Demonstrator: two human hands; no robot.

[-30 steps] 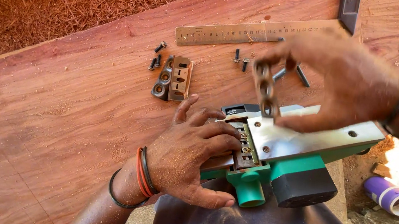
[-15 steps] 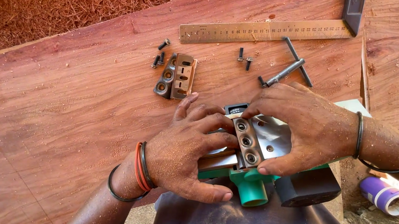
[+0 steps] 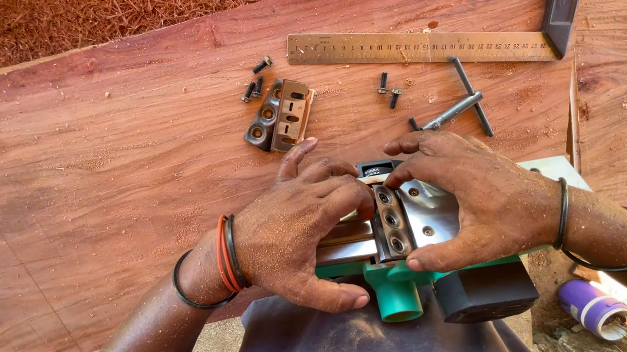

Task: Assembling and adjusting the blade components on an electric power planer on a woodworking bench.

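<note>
A green and black electric planer (image 3: 405, 285) lies upside down on my lap at the edge of a reddish wooden board (image 3: 83, 166). My left hand (image 3: 305, 229) grips the planer's left side near the cutter drum. Over its metal base rests my right hand (image 3: 467, 199), whose fingers press a dark clamp plate with three holes (image 3: 391, 222) onto the drum. A second clamp plate with a blade (image 3: 279, 115) lies on the board just beyond my left hand.
Several small dark bolts (image 3: 256, 80) lie near the spare plate, with two more (image 3: 389, 88) further right. A metal square ruler (image 3: 416, 46) and a T-handle wrench (image 3: 460, 107) sit at the back. A purple and white can (image 3: 593, 309) lies on the ground at right.
My right hand came down from mid-air with the clamp plate and set it on the planer's drum. My left hand stayed on the planer.
</note>
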